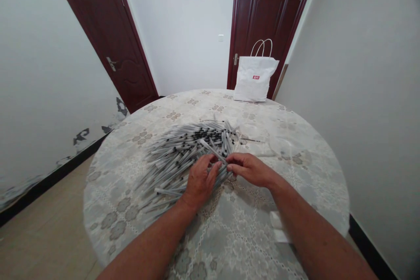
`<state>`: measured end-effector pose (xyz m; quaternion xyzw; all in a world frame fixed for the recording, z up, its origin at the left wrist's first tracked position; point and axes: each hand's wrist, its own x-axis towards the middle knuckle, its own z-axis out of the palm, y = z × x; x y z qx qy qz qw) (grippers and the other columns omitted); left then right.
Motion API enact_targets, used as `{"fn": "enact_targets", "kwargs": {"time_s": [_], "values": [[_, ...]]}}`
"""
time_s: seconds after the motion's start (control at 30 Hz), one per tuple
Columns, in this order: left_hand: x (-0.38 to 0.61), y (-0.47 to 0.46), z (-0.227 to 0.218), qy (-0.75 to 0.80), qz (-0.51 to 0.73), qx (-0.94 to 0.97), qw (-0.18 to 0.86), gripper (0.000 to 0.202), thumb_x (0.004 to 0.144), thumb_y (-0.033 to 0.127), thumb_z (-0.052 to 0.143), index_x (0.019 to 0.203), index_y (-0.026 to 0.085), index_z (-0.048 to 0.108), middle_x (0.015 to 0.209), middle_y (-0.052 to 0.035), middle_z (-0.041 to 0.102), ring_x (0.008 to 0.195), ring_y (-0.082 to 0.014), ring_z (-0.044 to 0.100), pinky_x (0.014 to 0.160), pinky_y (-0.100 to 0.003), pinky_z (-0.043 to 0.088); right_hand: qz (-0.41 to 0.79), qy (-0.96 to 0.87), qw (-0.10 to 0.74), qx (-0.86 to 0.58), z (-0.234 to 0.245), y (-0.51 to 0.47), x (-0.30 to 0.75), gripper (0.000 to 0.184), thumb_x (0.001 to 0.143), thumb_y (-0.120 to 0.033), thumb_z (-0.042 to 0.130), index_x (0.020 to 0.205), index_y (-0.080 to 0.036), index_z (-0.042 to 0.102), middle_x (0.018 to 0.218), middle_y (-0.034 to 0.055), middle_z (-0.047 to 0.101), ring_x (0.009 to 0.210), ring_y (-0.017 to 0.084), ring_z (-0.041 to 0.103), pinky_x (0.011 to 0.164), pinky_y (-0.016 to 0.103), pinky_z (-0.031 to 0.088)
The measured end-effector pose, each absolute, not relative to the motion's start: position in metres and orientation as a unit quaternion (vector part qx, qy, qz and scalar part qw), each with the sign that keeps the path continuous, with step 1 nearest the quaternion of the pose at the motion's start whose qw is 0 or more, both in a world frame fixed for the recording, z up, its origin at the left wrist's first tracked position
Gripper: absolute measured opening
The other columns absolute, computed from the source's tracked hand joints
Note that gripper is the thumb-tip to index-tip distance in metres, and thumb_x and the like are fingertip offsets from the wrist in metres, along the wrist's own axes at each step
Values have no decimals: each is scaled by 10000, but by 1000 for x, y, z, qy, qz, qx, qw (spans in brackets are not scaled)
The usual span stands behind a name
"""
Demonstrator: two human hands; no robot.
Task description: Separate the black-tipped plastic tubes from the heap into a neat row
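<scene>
A large pile of thin grey, translucent pen-like sticks with black ends point(179, 151) lies on the table, fanned out to the left. Just over its right edge, one such pen-like stick point(211, 148) slants up to the left between my hands. My left hand point(201, 177) is closed, thumb and fingers pinched around its lower part. From the right, my right hand point(249, 168) meets it with thumb and forefinger pinched together at the lower end. The fingers partly hide that end.
A patterned lace cloth covers the round table point(315, 175). At its far edge stands a white paper bag point(254, 81). A thin dark rod point(252, 140) lies right of the pile. White boxes or packets point(278, 227) sit beside my right forearm, partly hidden.
</scene>
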<state>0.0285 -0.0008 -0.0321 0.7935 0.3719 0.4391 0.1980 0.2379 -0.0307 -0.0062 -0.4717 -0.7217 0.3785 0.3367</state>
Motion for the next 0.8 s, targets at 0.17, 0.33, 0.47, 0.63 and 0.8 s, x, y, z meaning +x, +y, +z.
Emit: {"fn": "enact_targets", "kwargs": {"time_s": [0.17,0.33,0.47,0.63,0.8], "values": [[29,-6,-22,394,452,701,385,303,984,420,528,1165,205,641,948,-30,723,738,-158,643,731,-288,511,366,-754,309,-449,-5,-34,234,191,950,-332,597,1008,-201,723,822,3,670,722,137,591,656,235,442],[29,-15,-9,368,438,663,483,295,1001,421,461,1059,207,656,659,24,618,582,-144,567,605,-249,463,358,-730,356,-462,-3,-33,239,341,1008,-446,496,941,-185,706,784,22,673,694,146,603,647,248,451],[28,-20,1,331,338,700,535,324,959,435,525,1013,201,741,511,39,524,450,-128,455,481,-234,354,336,-687,427,-483,3,-33,245,450,1030,-523,400,855,-185,639,755,28,660,647,145,588,631,259,451],[29,-18,2,308,280,672,613,320,910,446,613,974,170,764,501,37,489,428,-91,377,438,-209,270,317,-704,396,-497,4,-33,246,535,1020,-554,411,642,-195,531,579,-9,560,574,127,514,621,258,414],[24,-6,-1,244,340,438,796,480,889,516,604,1173,142,707,776,-63,654,515,-108,511,455,-230,424,400,-637,449,-484,-9,-25,247,551,1002,-583,418,605,-204,470,495,-39,459,471,109,423,502,244,344]]}}
